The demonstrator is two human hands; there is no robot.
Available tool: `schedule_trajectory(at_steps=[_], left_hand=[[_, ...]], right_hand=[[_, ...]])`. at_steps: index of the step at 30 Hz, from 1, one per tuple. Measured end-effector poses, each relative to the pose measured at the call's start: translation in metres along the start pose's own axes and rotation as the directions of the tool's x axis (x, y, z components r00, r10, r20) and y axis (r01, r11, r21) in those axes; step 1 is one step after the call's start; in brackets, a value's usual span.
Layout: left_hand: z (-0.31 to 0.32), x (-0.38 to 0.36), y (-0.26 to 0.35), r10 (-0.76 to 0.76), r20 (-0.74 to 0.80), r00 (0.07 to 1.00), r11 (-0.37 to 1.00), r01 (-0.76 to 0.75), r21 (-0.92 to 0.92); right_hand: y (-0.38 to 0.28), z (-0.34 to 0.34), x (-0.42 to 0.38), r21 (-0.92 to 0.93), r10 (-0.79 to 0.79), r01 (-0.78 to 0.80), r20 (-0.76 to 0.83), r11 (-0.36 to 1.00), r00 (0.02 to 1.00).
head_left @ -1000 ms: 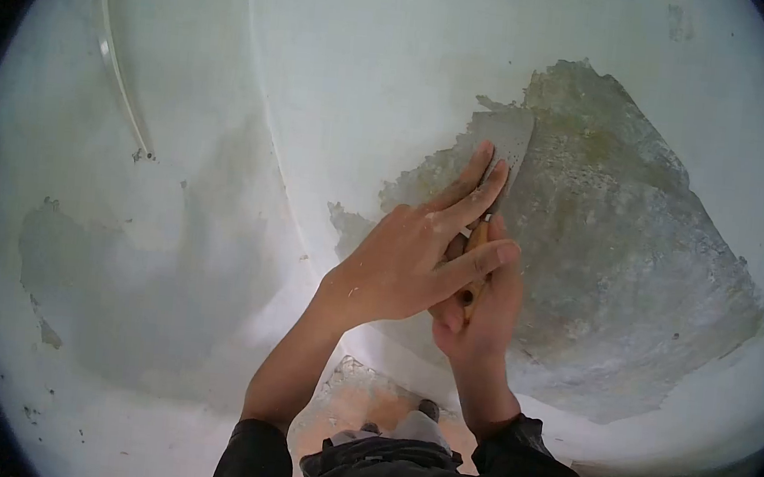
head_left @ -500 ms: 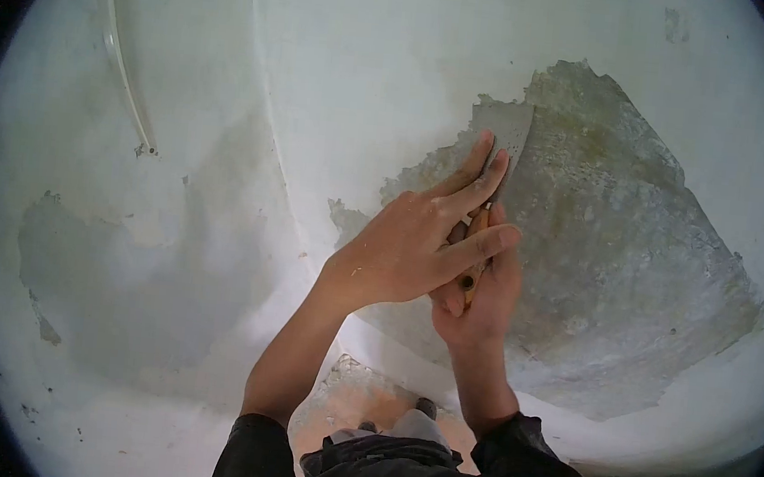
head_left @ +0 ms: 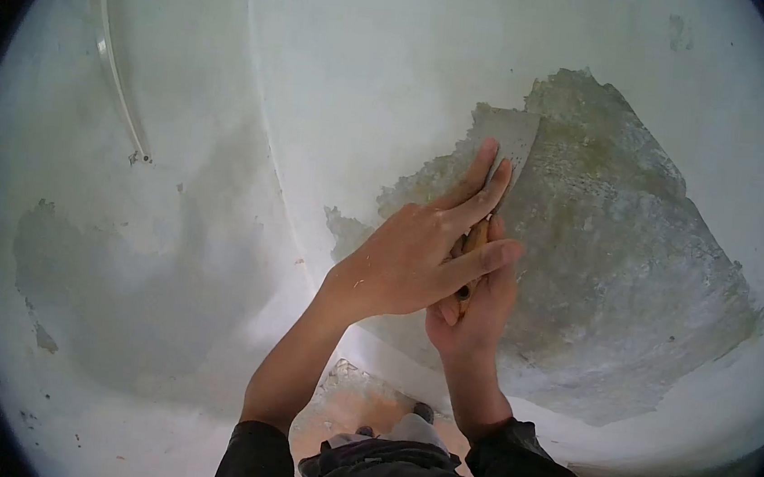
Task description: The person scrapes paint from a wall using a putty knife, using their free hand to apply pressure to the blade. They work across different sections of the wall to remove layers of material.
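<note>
A putty knife with a wide grey blade (head_left: 519, 134) and a wooden handle (head_left: 475, 239) lies against the wall, its blade pointing up and away from me. My right hand (head_left: 483, 306) is wrapped round the handle from below and partly hidden. Over it lies my left hand (head_left: 417, 255), with two fingers stretched along the blade and the thumb across the handle. The blade touches the bare grey patch (head_left: 599, 248), close to the ragged edge of the white coating (head_left: 396, 76). White specks dot the back of my left hand.
A wall corner runs down left of my hands. On the left wall (head_left: 171, 56) are a pale cable or conduit (head_left: 116, 79) and another grey worn patch (head_left: 142, 281). Below, my feet stand on a reddish, dusty floor (head_left: 358, 405) near the wall's foot.
The view has shifted slightly, so the wall sits a little lower in it. Both hands keep the same hold on the putty knife, whose blade has barely moved along the wall.
</note>
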State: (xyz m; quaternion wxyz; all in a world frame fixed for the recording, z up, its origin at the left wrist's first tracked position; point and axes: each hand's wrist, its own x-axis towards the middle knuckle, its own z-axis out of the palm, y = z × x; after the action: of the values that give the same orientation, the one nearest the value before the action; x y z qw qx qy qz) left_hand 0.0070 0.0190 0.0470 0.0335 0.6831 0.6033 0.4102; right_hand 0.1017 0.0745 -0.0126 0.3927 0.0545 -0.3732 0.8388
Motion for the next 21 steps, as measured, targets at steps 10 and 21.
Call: schedule_trajectory(at_steps=[10,21], left_hand=[[0.006,-0.006,-0.003,0.005,0.001,1.000,0.997,-0.005,-0.072],[0.001,0.000,-0.003,-0.008,0.001,1.000,0.998,0.009,-0.066]], right_hand=[[-0.006,0.008,-0.011,0.164,0.058,-0.056,-0.007,0.985,0.998],[-0.011,0.007,0.001,-0.034,0.036,-0.038,-0.041,0.999,0.998]])
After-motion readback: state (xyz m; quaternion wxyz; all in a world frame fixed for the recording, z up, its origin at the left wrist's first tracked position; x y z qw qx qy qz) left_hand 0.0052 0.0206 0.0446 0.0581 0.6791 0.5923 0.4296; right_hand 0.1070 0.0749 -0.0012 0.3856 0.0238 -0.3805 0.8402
